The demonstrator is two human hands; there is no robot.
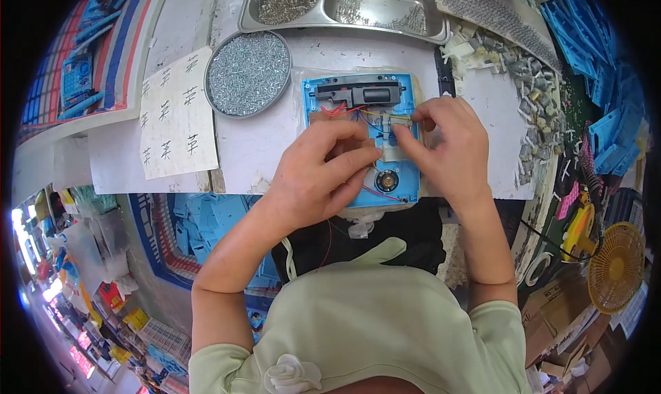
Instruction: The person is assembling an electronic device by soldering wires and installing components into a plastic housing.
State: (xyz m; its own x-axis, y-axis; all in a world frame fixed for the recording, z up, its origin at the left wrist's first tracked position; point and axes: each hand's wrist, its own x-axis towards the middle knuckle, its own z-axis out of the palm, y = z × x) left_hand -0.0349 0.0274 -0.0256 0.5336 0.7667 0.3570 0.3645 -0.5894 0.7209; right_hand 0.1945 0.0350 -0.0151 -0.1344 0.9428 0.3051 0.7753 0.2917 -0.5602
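A blue plastic casing [406,200] lies with its inner side up on the table in front of me. It holds a black mechanism [358,94], thin red, yellow and blue wires [372,111], and a small round speaker [387,180]. My left hand [320,163] reaches over the casing's left side, thumb and fingertips pinched near its middle; what they hold is hidden. My right hand [451,142] is at the right edge, with thumb and index finger closed in beside the wires and a small pale part [392,151]. Whatever this pinch holds is too small to name.
A round tray of screws [248,74] stands at left beside a handwritten sheet [180,118]. A metal compartment tray [385,27] with small metal parts lies at the back. Small motors [533,108] are heaped at right, blue casings [585,43] beyond. A yellow fan [616,266] stands lower right.
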